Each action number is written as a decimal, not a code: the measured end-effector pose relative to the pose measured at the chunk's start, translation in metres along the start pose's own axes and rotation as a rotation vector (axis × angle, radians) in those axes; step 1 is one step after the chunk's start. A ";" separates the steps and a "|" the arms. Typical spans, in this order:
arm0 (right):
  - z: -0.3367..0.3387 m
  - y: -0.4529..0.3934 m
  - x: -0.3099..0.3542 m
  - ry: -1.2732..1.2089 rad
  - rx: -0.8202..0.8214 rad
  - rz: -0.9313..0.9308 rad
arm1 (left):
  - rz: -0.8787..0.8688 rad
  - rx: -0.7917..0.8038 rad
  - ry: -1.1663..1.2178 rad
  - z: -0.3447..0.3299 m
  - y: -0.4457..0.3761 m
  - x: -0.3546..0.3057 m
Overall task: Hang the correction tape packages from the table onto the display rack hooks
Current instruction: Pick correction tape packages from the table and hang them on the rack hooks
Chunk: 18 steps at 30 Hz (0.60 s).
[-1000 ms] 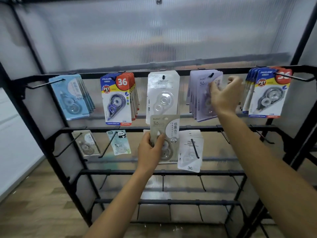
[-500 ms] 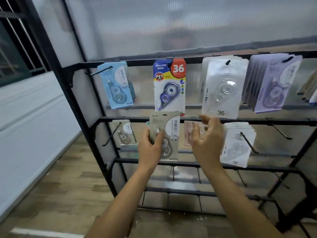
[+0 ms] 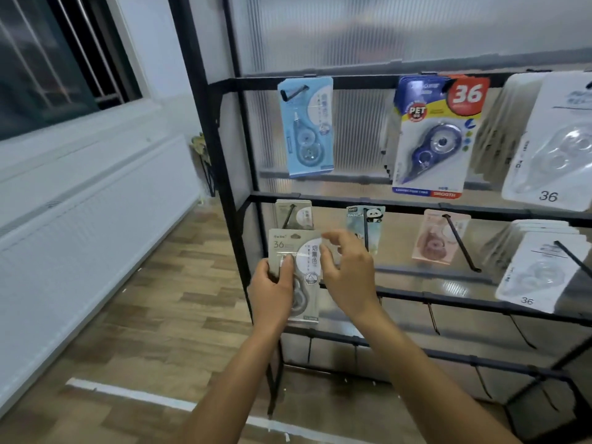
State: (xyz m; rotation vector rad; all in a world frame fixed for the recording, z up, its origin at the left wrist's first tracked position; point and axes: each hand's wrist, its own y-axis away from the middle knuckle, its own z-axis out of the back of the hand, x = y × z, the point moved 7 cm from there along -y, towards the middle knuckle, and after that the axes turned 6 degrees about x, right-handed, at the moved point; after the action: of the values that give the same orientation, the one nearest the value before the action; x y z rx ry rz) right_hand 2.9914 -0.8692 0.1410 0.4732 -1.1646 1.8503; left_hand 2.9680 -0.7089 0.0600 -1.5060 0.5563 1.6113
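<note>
My left hand [image 3: 272,294] grips a grey correction tape package [image 3: 296,251] marked 36, held upright in front of the black display rack [image 3: 221,139]. Just above it a matching grey package [image 3: 294,214] hangs on the leftmost hook of the second row. My right hand [image 3: 347,270] is beside the held package, fingers spread and touching its right edge near the top; whether it grips the card I cannot tell.
The top row holds a light blue package [image 3: 306,126], blue-and-yellow "36" packages [image 3: 432,139] and white ones [image 3: 557,142]. The second row carries a panda package [image 3: 368,222], a pink one [image 3: 442,235] and white ones [image 3: 541,270]. Lower rows have bare hooks [image 3: 432,317]. A white wall is at left.
My view has swung left toward the rack's left end. My right hand left the purple packages at the top right and came down beside the grey package, which my left hand keeps holding.
</note>
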 end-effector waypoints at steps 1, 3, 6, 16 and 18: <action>-0.009 0.000 0.001 -0.004 0.020 -0.012 | 0.013 -0.002 -0.009 0.005 -0.002 0.005; -0.024 0.000 0.002 -0.002 0.059 -0.042 | 0.041 0.000 -0.026 0.014 -0.005 0.015; -0.042 0.000 -0.001 -0.019 0.115 -0.083 | 0.062 -0.002 -0.036 0.024 -0.008 0.026; -0.054 0.009 -0.015 -0.023 0.110 -0.151 | 0.088 0.026 -0.053 0.025 -0.015 0.045; -0.053 0.011 -0.018 -0.015 0.111 -0.164 | 0.087 0.035 -0.029 0.023 -0.017 0.046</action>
State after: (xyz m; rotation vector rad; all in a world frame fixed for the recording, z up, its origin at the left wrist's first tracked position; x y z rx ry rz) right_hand 2.9990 -0.8344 0.0965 0.6279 -1.0058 1.7777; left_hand 2.9719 -0.6687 0.0242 -1.4481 0.6382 1.6784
